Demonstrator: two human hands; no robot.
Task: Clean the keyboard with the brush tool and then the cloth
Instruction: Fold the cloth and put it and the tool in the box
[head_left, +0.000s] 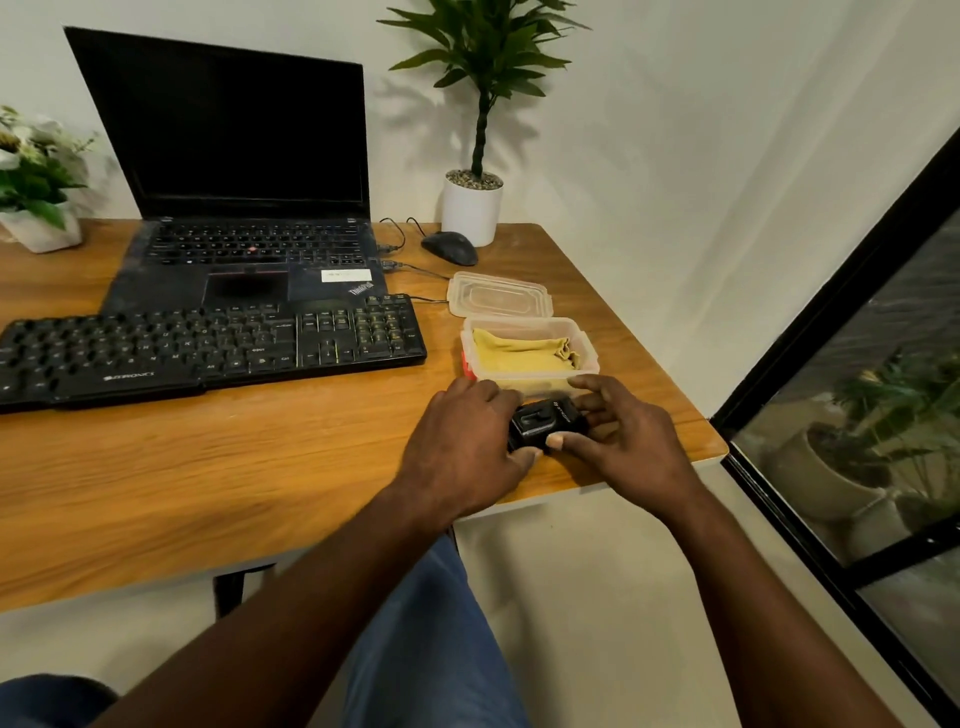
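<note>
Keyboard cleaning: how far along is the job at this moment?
Done: the lid is off the container. In hand: left hand and right hand hold the brush tool near the table edge. To do: brushing the keyboard, then wiping; the cloth lies in the container.

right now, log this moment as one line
left hand: grips brush tool | right hand: grips brush tool | cloth: in open container | keyboard: not touched

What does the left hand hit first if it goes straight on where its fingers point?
The left hand is gripping the black brush tool; past that, probably the near wall of the clear container holding the yellow cloth. Depth unclear.
</note>
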